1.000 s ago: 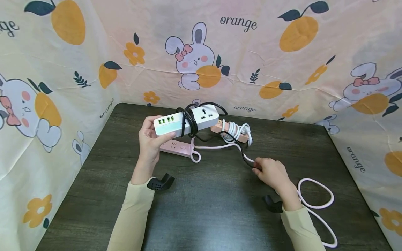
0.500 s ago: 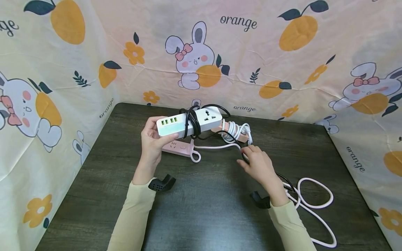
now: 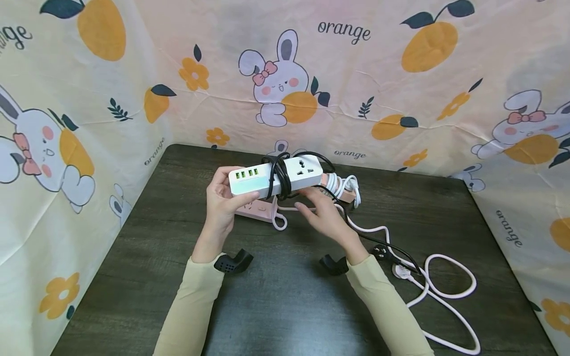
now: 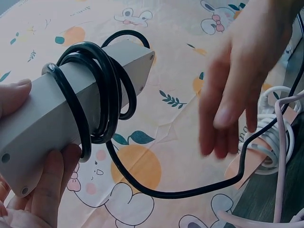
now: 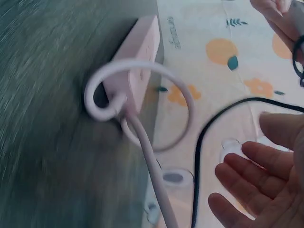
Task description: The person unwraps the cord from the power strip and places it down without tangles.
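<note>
My left hand [image 3: 221, 202] grips the left end of a white power strip [image 3: 245, 184] and holds it above the table. A black cord [image 4: 107, 95] is wound several times round the strip's middle, and its loose length hangs down and runs off to the right. My right hand [image 3: 327, 215] is just below the strip's right end; its fingers look extended and hold nothing in the right wrist view, with the black cord passing beside them. Below the strip lies a pink power strip [image 3: 256, 210] with a pink cord [image 5: 152, 166] looped at its end.
Behind my right hand lies an orange-pink power strip [image 3: 347, 196] wrapped in white cord [image 3: 352, 184]. Loose pink cord [image 3: 454, 296] curls over the right of the dark table [image 3: 276, 296], near a white plug [image 3: 401, 271] and a black plug [image 3: 380, 251]. A printed cloth [image 3: 200, 118] hangs behind.
My right hand has let go of the black cord and moved left and up towards the white power strip. The left hand, still gripping the strip, has shifted slightly right.
</note>
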Demonstrator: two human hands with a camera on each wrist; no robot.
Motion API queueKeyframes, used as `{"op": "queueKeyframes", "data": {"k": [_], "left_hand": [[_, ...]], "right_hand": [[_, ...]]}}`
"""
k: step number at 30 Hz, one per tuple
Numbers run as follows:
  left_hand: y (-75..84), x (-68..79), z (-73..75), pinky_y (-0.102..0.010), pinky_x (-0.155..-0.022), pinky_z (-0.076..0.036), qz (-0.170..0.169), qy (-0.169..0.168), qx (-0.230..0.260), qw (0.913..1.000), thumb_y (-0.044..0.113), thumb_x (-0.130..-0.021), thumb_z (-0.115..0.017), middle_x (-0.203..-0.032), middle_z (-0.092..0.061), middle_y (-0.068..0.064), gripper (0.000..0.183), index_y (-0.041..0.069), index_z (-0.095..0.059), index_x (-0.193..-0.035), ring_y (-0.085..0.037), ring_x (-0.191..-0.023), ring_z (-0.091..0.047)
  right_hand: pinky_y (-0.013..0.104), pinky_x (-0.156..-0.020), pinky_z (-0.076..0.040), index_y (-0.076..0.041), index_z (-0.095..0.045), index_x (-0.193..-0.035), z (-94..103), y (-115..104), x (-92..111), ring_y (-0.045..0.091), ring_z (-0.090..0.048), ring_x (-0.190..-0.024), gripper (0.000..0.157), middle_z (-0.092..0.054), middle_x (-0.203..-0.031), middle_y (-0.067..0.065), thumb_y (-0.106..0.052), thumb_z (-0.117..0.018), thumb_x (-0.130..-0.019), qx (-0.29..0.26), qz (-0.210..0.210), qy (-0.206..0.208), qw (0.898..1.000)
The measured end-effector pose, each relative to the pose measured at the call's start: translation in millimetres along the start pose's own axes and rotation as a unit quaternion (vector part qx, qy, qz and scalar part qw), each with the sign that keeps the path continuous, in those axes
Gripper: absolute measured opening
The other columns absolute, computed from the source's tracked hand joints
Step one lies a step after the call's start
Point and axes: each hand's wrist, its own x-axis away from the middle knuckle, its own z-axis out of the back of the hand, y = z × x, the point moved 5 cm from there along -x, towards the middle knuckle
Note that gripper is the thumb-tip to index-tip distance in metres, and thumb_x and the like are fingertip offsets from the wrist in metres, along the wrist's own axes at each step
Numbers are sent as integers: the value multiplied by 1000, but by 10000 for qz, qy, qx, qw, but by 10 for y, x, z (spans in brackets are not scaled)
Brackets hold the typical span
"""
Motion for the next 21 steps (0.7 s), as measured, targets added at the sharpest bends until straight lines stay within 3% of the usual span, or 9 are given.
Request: {"op": "queueKeyframes", "data": {"k": [6,10,13,16,21], "left_hand": [[5,1,-16,-21,-66,-51,8,-60,3,10000,-21,-63,-64,-102,-61,-3,55,15,-59,-104,-16,-91,-59],[9,3,-15,-21,-65,-51,27,-40,-2,10000,-22,-63,-63,-102,-61,-3,55,16,-59,-103,-15,-91,-59],[9,5,-15,-20,-62,-50,57,-30,-7,10000,-21,-63,-63,-101,-61,-2,55,16,-60,-103,-15,-90,-58],[15,8,-18,-20,-62,-51,77,-25,9,10000,-21,-63,-64,-101,-61,-2,54,16,-59,-103,-15,-90,-58],[34,10,-7,-22,-66,-52,91,-23,67,9999,-20,-63,-63,-101,-61,-3,53,15,-59,-102,-15,-91,-59]], "right_hand": [[44,-88,-46,1,-60,-116,-129,-46,-186,28,-58,-106,27,-63,-113,16,-9,-58,-91,-279,154,-45,9995],[42,-77,-48,1,-65,-101,-179,-51,-253,25,-60,-89,16,-66,-96,14,-6,-59,-88,-347,228,23,9991],[37,-66,-46,1,-66,-90,-222,-36,-275,21,-56,-73,8,-65,-82,10,-4,-60,-87,-355,250,24,9991],[33,-64,-44,-1,-67,-87,-252,-13,-272,17,-52,-70,8,-64,-80,8,-5,-60,-88,-447,207,-26,9988],[26,-59,-42,3,-65,-82,-86,-183,-231,22,-55,-64,13,-61,-71,14,3,-55,-90,-1078,50,-12,9942]]}}
